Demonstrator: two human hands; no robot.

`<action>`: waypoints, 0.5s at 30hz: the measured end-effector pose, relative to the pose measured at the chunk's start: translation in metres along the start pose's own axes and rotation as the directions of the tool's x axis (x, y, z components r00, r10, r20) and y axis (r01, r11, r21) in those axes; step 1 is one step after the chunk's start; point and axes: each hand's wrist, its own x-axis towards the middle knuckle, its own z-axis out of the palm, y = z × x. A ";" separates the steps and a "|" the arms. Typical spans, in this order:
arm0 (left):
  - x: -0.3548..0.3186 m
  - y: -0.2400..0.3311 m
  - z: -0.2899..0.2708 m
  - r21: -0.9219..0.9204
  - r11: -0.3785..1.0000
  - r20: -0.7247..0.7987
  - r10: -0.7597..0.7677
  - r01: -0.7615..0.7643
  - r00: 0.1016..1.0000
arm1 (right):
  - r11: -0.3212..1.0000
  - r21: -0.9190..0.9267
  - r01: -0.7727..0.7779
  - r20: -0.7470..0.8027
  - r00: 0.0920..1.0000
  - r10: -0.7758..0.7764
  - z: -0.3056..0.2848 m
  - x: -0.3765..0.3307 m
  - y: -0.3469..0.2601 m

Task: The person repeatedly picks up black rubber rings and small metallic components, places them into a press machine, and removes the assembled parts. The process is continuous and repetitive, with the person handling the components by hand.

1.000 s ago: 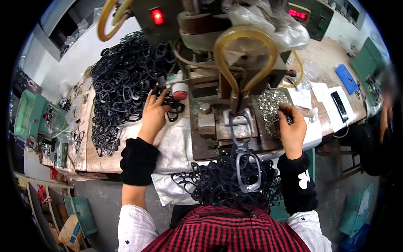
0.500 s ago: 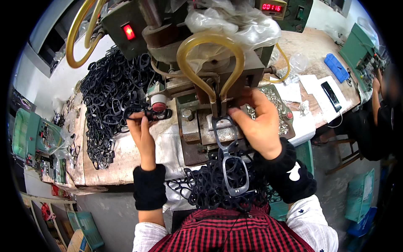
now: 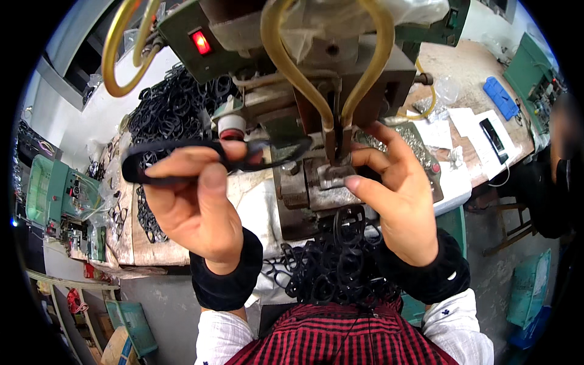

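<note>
My left hand (image 3: 194,207) grips a black spectacle front (image 3: 137,164) between thumb and fingers and holds it level just left of the machine's metal clamp block (image 3: 328,179). The front's right end reaches toward the block under the two brass tube loops (image 3: 286,55). At that block, the thumb and forefinger of my right hand (image 3: 395,201) are pinched together. Whether they hold a small part is hidden. Both wrists wear black cuffs.
A green machine (image 3: 182,30) with a lit red lamp (image 3: 201,42) stands over the bench. Black fronts are heaped at the back left (image 3: 176,109) and on my lap (image 3: 334,267). At the right are a tray of small metal parts (image 3: 417,140), a blue block (image 3: 500,97) and another person (image 3: 566,164).
My left hand lifted a black front from beside the heap and brought it to the clamp block. My right hand left the tray of small parts and came to the block.
</note>
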 end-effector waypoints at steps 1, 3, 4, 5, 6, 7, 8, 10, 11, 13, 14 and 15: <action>-0.012 0.002 -0.001 -0.011 1.000 0.001 -0.015 0.015 1.000 | 0.998 -0.035 0.058 -0.011 0.998 -0.058 -0.001 -0.004 0.005; -0.026 0.010 -0.002 0.064 0.993 0.227 0.085 -0.102 0.970 | 0.941 -0.274 0.200 0.017 0.979 -0.203 -0.010 -0.005 0.014; -0.031 0.012 -0.003 0.064 0.985 0.343 0.132 -0.163 0.930 | 0.842 -0.457 0.287 0.073 0.955 -0.286 -0.025 0.003 0.021; -0.037 0.015 -0.004 0.049 0.975 0.457 0.169 -0.215 0.873 | 0.699 -0.616 0.362 0.144 0.925 -0.352 -0.041 0.008 0.028; -0.034 0.016 -0.005 0.071 0.948 0.592 0.210 -0.311 0.778 | 0.484 -0.826 0.290 0.085 0.912 -0.402 -0.053 0.009 0.035; -0.028 0.019 -0.005 0.059 0.911 0.710 0.249 -0.408 0.658 | 0.309 -0.929 0.205 0.059 0.904 -0.424 -0.070 0.008 0.045; -0.030 0.023 0.004 0.100 0.872 0.701 0.280 -0.480 0.655 | 0.124 -0.987 0.105 0.039 0.896 -0.443 -0.088 0.006 0.058; -0.040 0.015 0.018 0.109 0.823 0.699 0.335 -0.557 0.632 | 0.068 -0.997 0.022 -0.010 0.900 -0.436 -0.111 0.002 0.074; -0.045 0.010 0.018 0.111 0.831 0.723 0.309 -0.545 0.618 | 0.132 -0.991 0.001 -0.056 0.901 -0.430 -0.116 -0.001 0.082; -0.051 0.002 0.020 0.089 0.808 0.716 0.355 -0.582 0.602 | 0.142 -0.990 0.026 -0.045 0.879 -0.474 -0.121 0.000 0.090; -0.052 0.000 0.019 0.090 0.803 0.709 0.364 -0.589 0.604 | 0.147 -0.988 0.041 -0.038 0.868 -0.496 -0.121 0.000 0.091; -0.052 -0.002 0.018 0.083 0.805 0.695 0.376 -0.587 0.613 | 0.170 -0.984 0.054 -0.041 0.858 -0.513 -0.118 0.003 0.092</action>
